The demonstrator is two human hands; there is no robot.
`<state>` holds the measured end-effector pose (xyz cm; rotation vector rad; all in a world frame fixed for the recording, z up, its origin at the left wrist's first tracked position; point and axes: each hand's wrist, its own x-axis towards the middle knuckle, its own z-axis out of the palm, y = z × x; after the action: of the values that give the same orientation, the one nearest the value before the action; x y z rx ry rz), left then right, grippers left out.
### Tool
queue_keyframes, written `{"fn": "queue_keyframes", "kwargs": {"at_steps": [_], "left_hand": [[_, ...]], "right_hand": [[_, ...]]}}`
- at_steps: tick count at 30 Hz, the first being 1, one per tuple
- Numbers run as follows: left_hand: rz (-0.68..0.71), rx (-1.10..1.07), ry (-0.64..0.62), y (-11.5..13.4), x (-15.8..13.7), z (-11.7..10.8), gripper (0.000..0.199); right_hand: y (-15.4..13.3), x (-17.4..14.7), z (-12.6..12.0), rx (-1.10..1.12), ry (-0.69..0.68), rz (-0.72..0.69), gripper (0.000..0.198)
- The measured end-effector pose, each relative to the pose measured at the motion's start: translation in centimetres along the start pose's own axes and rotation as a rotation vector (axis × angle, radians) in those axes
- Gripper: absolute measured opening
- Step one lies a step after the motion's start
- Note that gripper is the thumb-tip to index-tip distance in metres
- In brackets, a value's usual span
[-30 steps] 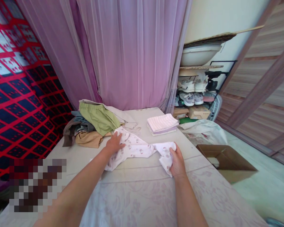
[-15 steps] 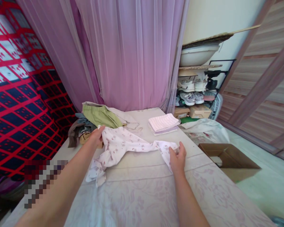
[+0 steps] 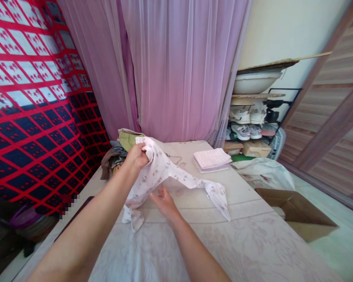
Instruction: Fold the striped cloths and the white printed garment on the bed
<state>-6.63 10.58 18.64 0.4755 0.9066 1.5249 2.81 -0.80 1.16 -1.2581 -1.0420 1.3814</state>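
Note:
A white pair of pants [image 3: 161, 168] with a small dark print hangs from my left hand [image 3: 139, 154], whose fingers are closed on the waist end. One leg reaches right along the bed and ends in a crumpled cuff; the other drops toward the near left. Below the fork of the two legs is my right hand [image 3: 165, 200], its fingers apart and holding nothing. It is beside the near leg; whether the fingertips touch the cloth I cannot tell.
Behind my left hand lie green trousers [image 3: 126, 140] and a heap of dark clothes [image 3: 114, 154]. Folded striped cloth [image 3: 212, 158] sits at the bed's far right. An open cardboard box [image 3: 297, 207] stands on the floor, near a shoe rack [image 3: 254, 117]. Purple curtains [image 3: 176, 70] hang behind.
My left hand has lifted the waist end higher. My right hand has let go of the right leg's cuff and moved left under the fork. The view has turned slightly left.

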Motion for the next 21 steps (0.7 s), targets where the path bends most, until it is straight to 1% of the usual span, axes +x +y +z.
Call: {"fn": "queue_keyframes", "kwargs": {"at_steps": [1, 2, 4, 6, 8, 9, 11, 13, 14, 15, 16, 18, 21], "left_hand": [[0.021, -0.021, -0.012, 0.2, -0.1, 0.3, 0.024], [0.043, -0.039, -0.02, 0.4, -0.1, 0.5, 0.027], [0.086, -0.067, -0.027, 0.7, 0.1, 0.9, 0.029], [0.132, -0.086, -0.019, 1.1, 0.4, 0.9, 0.028], [0.192, -0.1, 0.016, 1.8, 0.8, 0.4, 0.029], [0.226, -0.107, 0.043, 2.2, 1.0, -0.1, 0.03], [0.289, -0.122, 0.103, 3.2, 1.4, -1.5, 0.035], [0.343, -0.127, 0.161, 4.0, 1.6, -3.5, 0.041], [0.364, -0.12, 0.19, 4.3, 1.6, -4.6, 0.043], [0.392, -0.093, 0.224, 4.3, 1.5, -5.8, 0.044], [0.41, -0.056, 0.256, 4.1, 1.3, -7.1, 0.044], [0.403, 0.029, 0.3, 3.2, 0.5, -9.9, 0.04], [0.383, 0.186, 0.32, 1.0, -1.9, -14.4, 0.031]], "right_hand": [[-0.1, 0.5, 0.7, 0.103, -0.027, 0.015, 0.091], [-0.3, 0.8, 1.3, 0.18, -0.065, 0.01, 0.087], [-0.8, 1.1, 1.9, 0.299, -0.17, -0.022, 0.068], [-1.2, 0.8, 1.8, 0.386, -0.268, -0.041, 0.051], [-1.5, 0.2, 0.5, 0.442, -0.326, -0.035, 0.045], [-1.7, -0.1, -0.7, 0.449, -0.346, -0.025, 0.044], [-2.5, -0.7, -4.2, 0.405, -0.394, -0.009, 0.043], [-3.8, -1.0, -8.5, 0.313, -0.478, 0.023, 0.048], [-4.7, -1.1, -10.9, 0.265, -0.491, 0.039, 0.052], [-5.6, -1.2, -13.1, 0.233, -0.472, 0.047, 0.056], [-6.5, -1.3, -15.3, 0.198, -0.443, 0.053, 0.058], [-8.0, -1.9, -19.0, 0.075, -0.412, 0.06, 0.058], [-8.7, -3.1, -23.3, -0.189, -0.426, 0.074, 0.049]]}}
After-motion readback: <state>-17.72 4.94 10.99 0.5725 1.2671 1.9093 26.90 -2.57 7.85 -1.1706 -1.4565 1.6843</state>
